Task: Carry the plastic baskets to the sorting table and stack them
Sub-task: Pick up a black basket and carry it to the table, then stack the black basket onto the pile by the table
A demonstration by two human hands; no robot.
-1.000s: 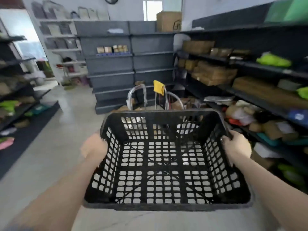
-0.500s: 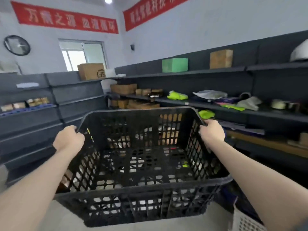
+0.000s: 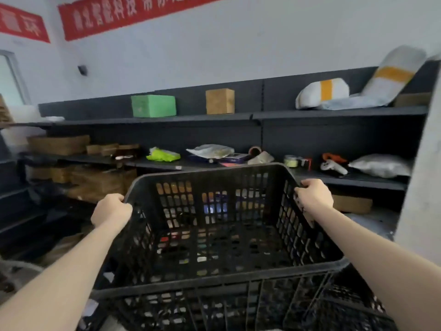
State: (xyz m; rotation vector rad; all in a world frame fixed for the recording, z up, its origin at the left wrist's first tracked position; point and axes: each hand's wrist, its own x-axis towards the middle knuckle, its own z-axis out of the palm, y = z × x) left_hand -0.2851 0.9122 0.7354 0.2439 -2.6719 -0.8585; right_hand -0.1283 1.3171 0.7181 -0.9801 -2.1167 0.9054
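Observation:
A black plastic basket [image 3: 214, 290] with slotted walls fills the lower middle of the head view, held up in the air and empty. My left hand [image 3: 111, 209] grips its left rim near the far corner. My right hand [image 3: 313, 195] grips the right rim near the far corner. Both forearms run along the basket's sides. No sorting table is in sight.
Dark grey shelving [image 3: 262, 115] runs along the wall straight ahead, bearing a green box [image 3: 153, 105], a brown box [image 3: 219, 101], white sacks [image 3: 322, 93], cardboard cartons [image 3: 58, 144] and loose packets. A pale pillar [image 3: 422, 187] stands at the right edge.
The view has swung right and upward, from the floor aisle and trolley to the wall shelving. Both hands stay on the basket's rim, and the basket now tilts more towards me.

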